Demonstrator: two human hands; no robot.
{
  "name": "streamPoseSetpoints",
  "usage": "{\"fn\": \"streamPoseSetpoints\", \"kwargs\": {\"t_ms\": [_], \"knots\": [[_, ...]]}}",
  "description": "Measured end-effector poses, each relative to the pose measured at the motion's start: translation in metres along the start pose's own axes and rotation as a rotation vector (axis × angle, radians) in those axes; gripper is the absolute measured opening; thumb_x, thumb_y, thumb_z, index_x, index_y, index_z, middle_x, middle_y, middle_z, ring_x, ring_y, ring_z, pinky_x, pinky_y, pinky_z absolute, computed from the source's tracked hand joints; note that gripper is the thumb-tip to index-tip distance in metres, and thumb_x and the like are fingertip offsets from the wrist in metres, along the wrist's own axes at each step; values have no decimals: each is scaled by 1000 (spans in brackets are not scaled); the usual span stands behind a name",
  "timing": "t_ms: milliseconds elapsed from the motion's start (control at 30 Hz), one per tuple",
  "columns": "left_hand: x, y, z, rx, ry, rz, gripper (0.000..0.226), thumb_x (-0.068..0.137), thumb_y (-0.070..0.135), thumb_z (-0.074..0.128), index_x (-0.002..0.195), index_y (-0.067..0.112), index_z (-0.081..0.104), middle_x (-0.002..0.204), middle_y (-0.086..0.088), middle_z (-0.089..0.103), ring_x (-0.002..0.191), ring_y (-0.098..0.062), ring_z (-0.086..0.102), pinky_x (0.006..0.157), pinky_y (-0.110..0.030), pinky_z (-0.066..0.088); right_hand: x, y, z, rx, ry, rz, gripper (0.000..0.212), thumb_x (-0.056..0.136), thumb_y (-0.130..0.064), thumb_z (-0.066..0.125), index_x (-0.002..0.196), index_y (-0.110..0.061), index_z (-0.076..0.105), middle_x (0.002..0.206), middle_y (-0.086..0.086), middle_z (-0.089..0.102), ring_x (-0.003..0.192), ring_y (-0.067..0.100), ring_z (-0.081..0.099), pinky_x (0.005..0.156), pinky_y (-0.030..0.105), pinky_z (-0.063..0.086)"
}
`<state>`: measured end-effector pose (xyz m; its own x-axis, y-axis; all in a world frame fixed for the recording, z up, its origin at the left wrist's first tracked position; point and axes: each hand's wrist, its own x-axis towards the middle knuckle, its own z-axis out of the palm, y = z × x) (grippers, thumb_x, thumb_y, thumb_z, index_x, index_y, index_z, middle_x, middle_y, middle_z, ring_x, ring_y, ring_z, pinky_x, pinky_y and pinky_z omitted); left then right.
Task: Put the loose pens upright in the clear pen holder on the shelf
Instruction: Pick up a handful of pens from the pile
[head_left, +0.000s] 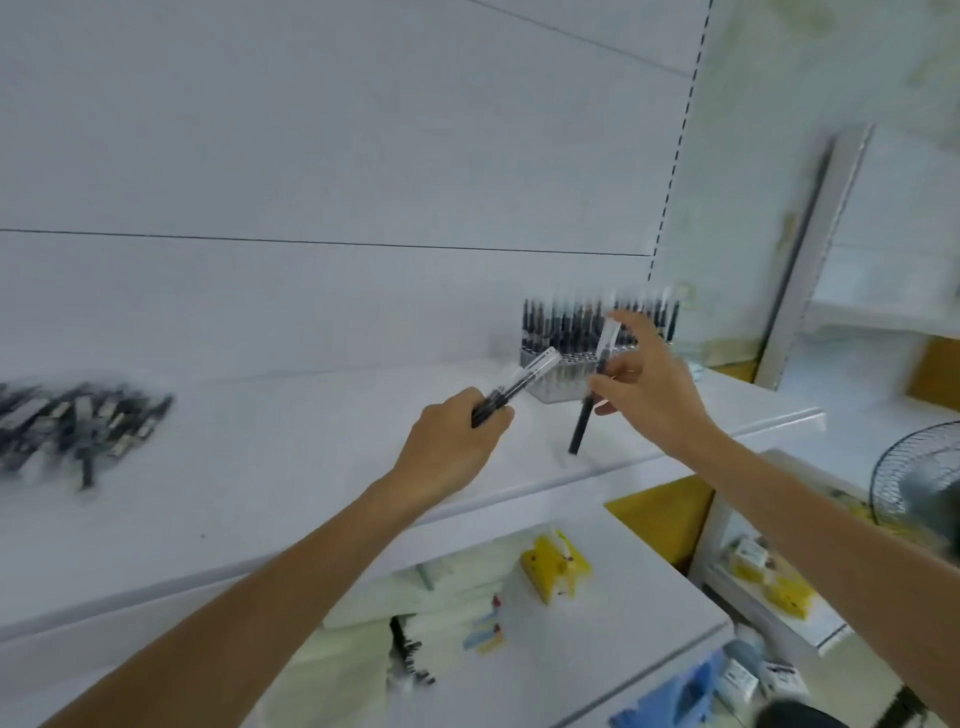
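Just before the clear pen holder (566, 387), the right hand (652, 387) pinches one seemingly light, stiff pen (578, 431) mid-barrel; the left hand (454, 447) grips more pens (519, 383).

No readable text, brand or number anywhere. Dark print on white boxes (749, 555) below and right of the clear pen holder (558, 383) too blurred to read; likewise on the yellow packet (555, 569) below it.

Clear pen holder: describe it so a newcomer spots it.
Follow the white shelf to its right end, near the back wall. The clear pen holder stands there, behind the right hand. Unlike the loose pens heaped at left, its black pens stand upright.
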<state>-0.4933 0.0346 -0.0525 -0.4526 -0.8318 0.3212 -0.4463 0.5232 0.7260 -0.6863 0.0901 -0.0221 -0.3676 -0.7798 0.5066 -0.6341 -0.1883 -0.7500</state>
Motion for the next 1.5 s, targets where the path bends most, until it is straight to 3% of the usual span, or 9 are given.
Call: {"fn": "streamPoseSetpoints", "kwargs": {"t_ms": [333, 433, 533, 667, 767, 1033, 1267, 1367, 1500], "knots": [[54, 31, 71, 19, -48, 56, 31, 96, 37, 44, 69, 23, 35, 64, 3, 45, 54, -11, 39, 50, -27, 27, 41, 81, -58, 26, 224, -3, 67, 86, -2, 64, 138, -25, 29, 86, 10, 65, 70, 20, 69, 68, 31, 58], [76, 24, 72, 48, -64, 11, 30, 98, 36, 37, 73, 19, 41, 66, 1, 48, 56, -14, 41, 52, -28, 29, 72, 89, -49, 104, 253, -36, 64, 86, 0, 64, 136, -23, 32, 93, 17, 63, 76, 23, 68, 63, 24, 58], [97, 24, 74, 63, -61, -9, 31, 99, 36, 34, 80, 14, 46, 70, 0, 52, 62, -17, 46, 56, -28, 32, 94, 97, -43, 138, 279, -38, 66, 86, -2, 63, 139, -25, 30, 88, 13, 62, 78, 28, 67, 61, 20, 57], [117, 34, 87, 78, -34, 18, 30, 99, 33, 35, 74, 19, 42, 67, 2, 49, 56, -12, 43, 48, -18, 30, 124, 107, -49, 127, 294, -100, 68, 85, -4, 64, 139, -28, 30, 79, 4, 62, 71, 19, 68, 69, 26, 58], [126, 37, 97, 75, -36, 30, 29, 99, 30, 39, 72, 19, 39, 63, 2, 45, 51, -10, 37, 44, -13, 32, 151, 113, -54, 113, 324, -148, 65, 86, -5, 64, 138, -26, 32, 86, 8, 65, 66, 10, 66, 58, 12, 51], [139, 45, 116, 57, 197, -85, 31, 98, 26, 43, 68, 19, 39, 60, 3, 43, 50, -9, 36, 42, -11, 31, 198, 138, -50, 41, 70, -405, 63, 89, -6, 61, 141, -24, 30, 80, -11, 54, 71, 6, 61, 62, 13, 51], [146, 65, 150, -14, 314, -211, 29, 97, 33, 39, 80, 12, 50, 67, -1, 48, 56, -12, 40, 54, -22, 31, 215, 160, -49, -31, -214, -512, 65, 89, -9, 62, 142, -24, 28, 79, -6, 52, 67, 9, 58, 60, 13, 48], [149, 71, 160, 48, 356, -223, 29, 97, 30, 42, 72, 16, 44, 63, 2, 45, 53, -10, 39, 49, -15, 29, 211, 165, -46, -188, -365, -569, 66, 89, -13, 62, 143, -22, 25, 77, -3, 55, 64, 14, 59, 64, 30, 55], [152, 73, 170, 106, 404, -209, 26, 96, 22, 45, 71, 13, 45, 62, 1, 46, 51, -9, 39, 46, -13, 32, 215, 173, -48, -215, -230, -621, 59, 90, -22, 62, 141, -23, 32, 73, -4, 58, 60, 13, 56, 60, 33, 53]]}}
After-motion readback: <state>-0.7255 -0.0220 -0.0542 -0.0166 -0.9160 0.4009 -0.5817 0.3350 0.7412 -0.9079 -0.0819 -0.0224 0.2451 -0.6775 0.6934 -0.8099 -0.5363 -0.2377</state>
